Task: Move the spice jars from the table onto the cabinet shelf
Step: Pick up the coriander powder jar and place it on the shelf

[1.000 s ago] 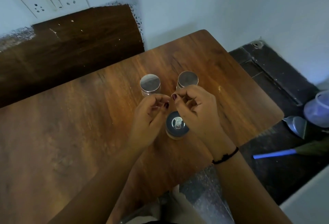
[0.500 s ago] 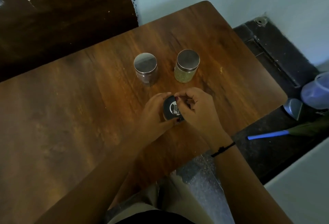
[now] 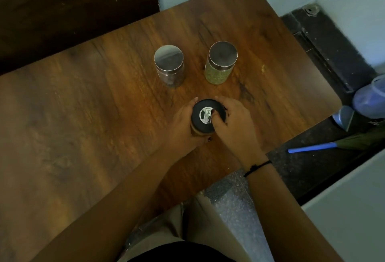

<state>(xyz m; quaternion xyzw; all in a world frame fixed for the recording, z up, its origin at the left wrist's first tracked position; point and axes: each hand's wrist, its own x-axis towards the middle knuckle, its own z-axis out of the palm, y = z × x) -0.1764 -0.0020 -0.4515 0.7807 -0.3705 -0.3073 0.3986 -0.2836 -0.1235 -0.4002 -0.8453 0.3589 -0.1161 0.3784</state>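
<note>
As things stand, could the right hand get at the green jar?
Likely yes, once freed. The right hand grips the black-lidded jar with the left hand; only bare table separates it from the green jar.

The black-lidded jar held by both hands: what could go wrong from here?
The right hand holds the black-lidded jar by its lid; if the lid is loose, the jar could drop when lifted, though the left hand grips its side.
The dark-spice jar and green-spice jar stand close behind; a forward swing might knock them over.
</note>
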